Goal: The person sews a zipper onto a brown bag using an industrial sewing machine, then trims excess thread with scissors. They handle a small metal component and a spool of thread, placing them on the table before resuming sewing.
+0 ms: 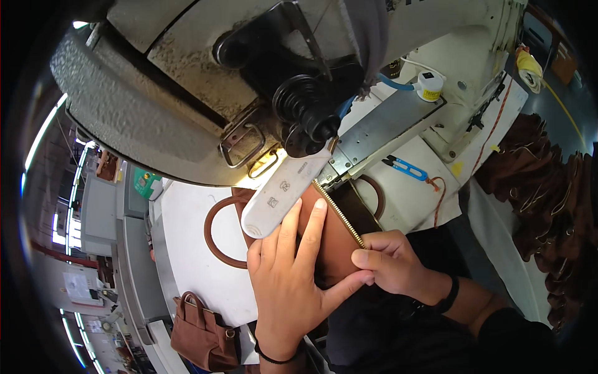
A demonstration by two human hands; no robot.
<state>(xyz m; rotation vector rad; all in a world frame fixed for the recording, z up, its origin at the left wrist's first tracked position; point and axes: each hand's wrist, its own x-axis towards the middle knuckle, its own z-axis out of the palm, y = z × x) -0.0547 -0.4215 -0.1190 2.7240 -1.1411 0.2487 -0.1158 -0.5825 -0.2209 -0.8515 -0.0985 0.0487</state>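
Note:
My left hand [286, 283] lies spread on a brown leather bag piece [333, 240], its fingertips just below the sewing machine's pale elongated plate [274, 202]. My right hand [395, 265] pinches that piece's right edge by the lower end of a brass zipper [336, 209]. The upper end of the zipper runs to the machine's presser area [330, 171], partly hidden by the plate and black fittings. Brown loop handles [215, 237] stand out on both sides of the piece.
The grey sewing machine [156, 124] fills the top. Blue thread snips [405, 168] lie on the white worktable [187, 255] at right of the needle area. A small brown bag [199, 340] sits at lower left. Brown bag pieces [548, 237] are piled at far right.

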